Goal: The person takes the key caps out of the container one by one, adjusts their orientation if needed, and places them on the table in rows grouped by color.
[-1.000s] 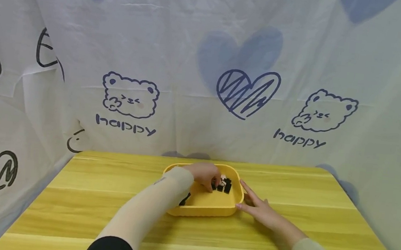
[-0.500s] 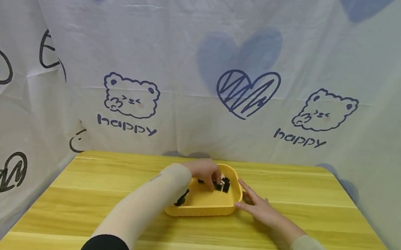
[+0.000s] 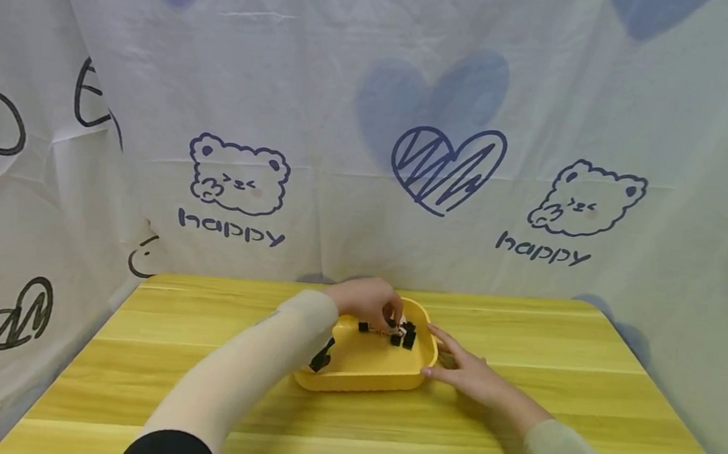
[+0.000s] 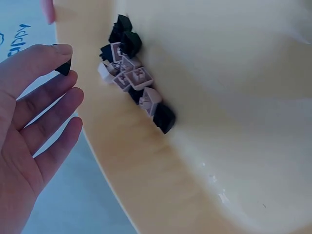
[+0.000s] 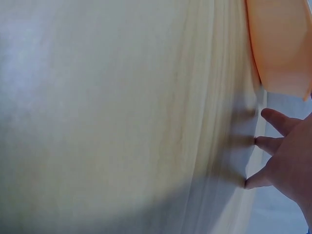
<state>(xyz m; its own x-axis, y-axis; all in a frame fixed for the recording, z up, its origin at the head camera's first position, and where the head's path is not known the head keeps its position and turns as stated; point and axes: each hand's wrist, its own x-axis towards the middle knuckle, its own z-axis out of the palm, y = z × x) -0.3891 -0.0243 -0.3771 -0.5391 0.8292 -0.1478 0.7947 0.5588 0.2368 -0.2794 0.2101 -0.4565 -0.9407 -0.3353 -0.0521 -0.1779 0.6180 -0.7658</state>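
In the left wrist view, my left hand (image 4: 39, 102) pinches a black keycap (image 4: 64, 67) between thumb and index finger, its other fingers half extended. Beside it, black and pale keycaps (image 4: 139, 78) lie in an uneven line along the wall of the yellow tray (image 3: 361, 383), several showing their stems. From the head, this hand hangs over the tray's far side, partly hiding the line. My right hand (image 3: 471, 375) is at the tray's right side, thumb and index finger spread against it. Its other fingertips touch the table in the right wrist view.
More black keycaps (image 3: 321, 359) lie at the tray's left end, partly covered by my left forearm. Under the tray is a yellow wood-grain table (image 3: 447, 450). A pale printed curtain (image 3: 346, 144) hangs right behind the table's far edge.
My left hand has shifted a little left and away from me, uncovering more of the keycap line. The tray and right hand have slid slightly left.
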